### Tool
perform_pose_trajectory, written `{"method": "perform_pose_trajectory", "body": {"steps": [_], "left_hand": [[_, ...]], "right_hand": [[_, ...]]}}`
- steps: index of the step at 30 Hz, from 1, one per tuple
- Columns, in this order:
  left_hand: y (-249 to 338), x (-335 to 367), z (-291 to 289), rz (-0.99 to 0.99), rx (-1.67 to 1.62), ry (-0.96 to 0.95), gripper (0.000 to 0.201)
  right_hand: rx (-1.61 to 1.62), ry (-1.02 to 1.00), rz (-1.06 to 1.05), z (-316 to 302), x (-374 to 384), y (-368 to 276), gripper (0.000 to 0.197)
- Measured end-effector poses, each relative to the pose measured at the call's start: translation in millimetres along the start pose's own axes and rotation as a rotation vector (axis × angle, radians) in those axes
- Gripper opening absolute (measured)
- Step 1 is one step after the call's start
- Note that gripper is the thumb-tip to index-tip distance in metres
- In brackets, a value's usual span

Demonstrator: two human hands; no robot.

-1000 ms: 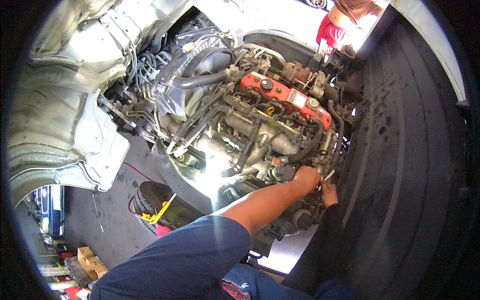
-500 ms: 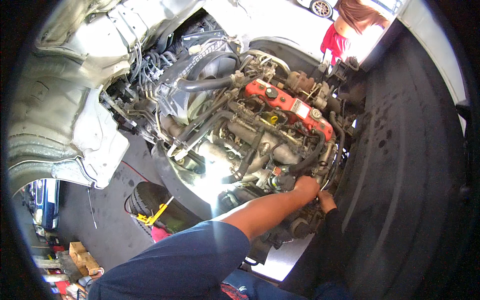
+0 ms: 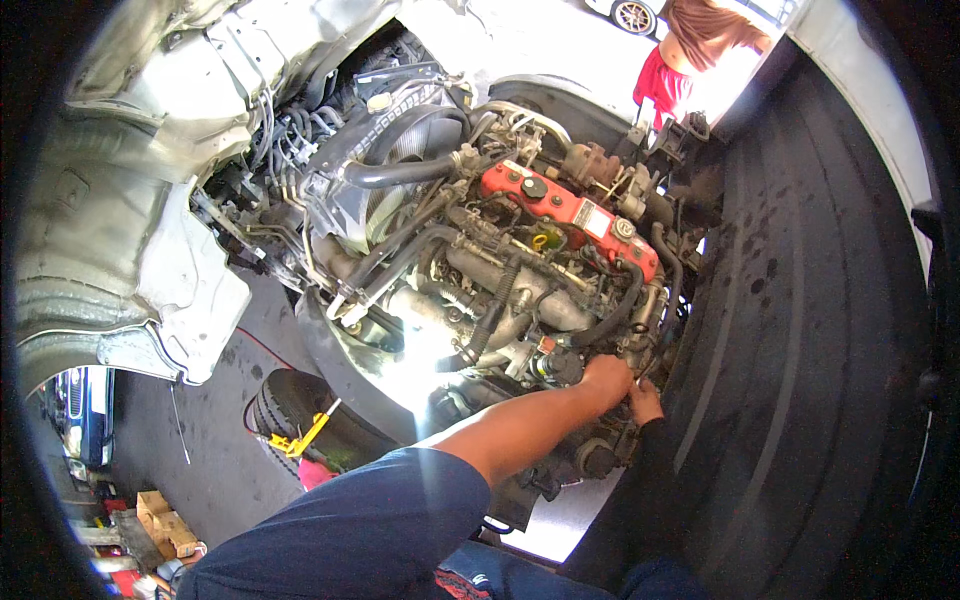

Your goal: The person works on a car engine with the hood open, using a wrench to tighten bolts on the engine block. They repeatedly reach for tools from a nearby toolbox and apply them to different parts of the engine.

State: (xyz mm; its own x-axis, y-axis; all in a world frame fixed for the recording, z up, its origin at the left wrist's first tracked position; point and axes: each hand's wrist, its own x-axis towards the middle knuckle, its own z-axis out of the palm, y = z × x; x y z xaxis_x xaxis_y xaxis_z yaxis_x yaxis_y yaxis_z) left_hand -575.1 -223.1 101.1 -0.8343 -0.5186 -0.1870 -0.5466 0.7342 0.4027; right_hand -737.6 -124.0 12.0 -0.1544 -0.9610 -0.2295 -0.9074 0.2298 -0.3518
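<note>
My left hand [image 3: 607, 379] is at the near right end of an exposed engine with a red valve cover [image 3: 575, 213]. Its fingers are curled closed, and whatever they grip is hidden. Close beside it on the right is my right hand [image 3: 646, 402], fingers bent toward the same spot among pipes and hoses. I cannot make out what lies in it. A black hose [image 3: 672, 268] runs down past the valve cover toward both hands. Just left of my left hand sits a dark round part [image 3: 562, 366] with an orange piece by it.
A dark ribbed panel [image 3: 790, 300] rises at the right. Bare metal bodywork [image 3: 130, 210] overhangs the left. A tire [image 3: 290, 390] with a yellow tool [image 3: 300, 436] is below the engine. Another person [image 3: 690, 50] stands at the far right. Cardboard boxes [image 3: 166, 522] lie lower left.
The view has shifted slightly, so the engine sits a little more to the left. My right hand has come a bit closer and higher beside my left hand, which stays at the same place.
</note>
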Motion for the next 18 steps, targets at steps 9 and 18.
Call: {"method": "perform_pose_trajectory", "body": {"steps": [9,18], "left_hand": [[-2,0,3,0.037,0.088,-0.020,0.018],[1,-3,-11,0.027,0.054,-0.054,0.017]], "right_hand": [[0.752,-0.010,0.482,-8,-12,-25,0.054],[0.581,0.295,-0.045,12,-32,-21,0.040]]}}
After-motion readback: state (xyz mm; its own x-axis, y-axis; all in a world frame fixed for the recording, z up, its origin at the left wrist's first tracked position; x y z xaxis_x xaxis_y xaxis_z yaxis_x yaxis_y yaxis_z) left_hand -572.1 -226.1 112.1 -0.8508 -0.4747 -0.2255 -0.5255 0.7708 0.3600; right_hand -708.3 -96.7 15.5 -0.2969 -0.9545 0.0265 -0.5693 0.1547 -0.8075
